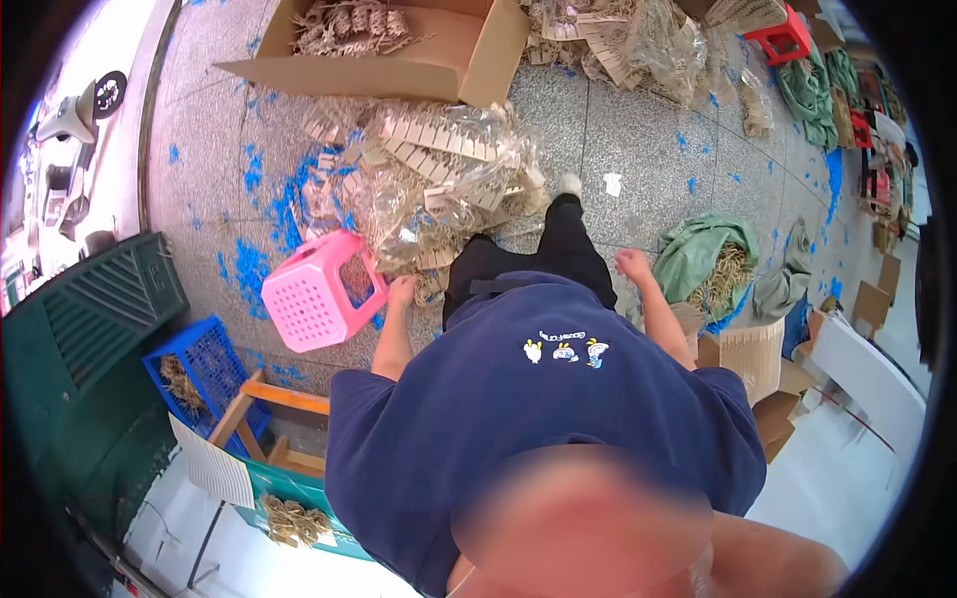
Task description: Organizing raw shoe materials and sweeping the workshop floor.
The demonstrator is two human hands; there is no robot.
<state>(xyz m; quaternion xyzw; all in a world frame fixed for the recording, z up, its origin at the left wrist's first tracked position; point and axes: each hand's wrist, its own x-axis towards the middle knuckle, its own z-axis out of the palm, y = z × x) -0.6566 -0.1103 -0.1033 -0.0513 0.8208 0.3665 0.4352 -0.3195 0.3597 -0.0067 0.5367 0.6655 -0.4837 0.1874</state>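
Observation:
My left hand point(401, 290) hangs at my side, right beside a leg of the pink plastic stool point(309, 304). Its fingers are too small and bunched to make out, and whether it touches the stool I cannot tell. On the other side my right hand point(633, 263) hangs away from my leg, fingers loosely bent and a little apart, with nothing seen in it. Nearest to that hand lies a green woven sack point(688, 244), its mouth showing tan strips. Before my feet spreads a heap of tan slatted pieces and clear plastic bags point(439, 164).
An open cardboard box point(419, 78) with tan pieces inside stands ahead. More bagged pieces point(648, 45) and a red stool point(783, 40) are farther right. At left are a blue crate point(214, 374) and a dark green container point(90, 309). Blue scraps point(249, 267) litter the floor.

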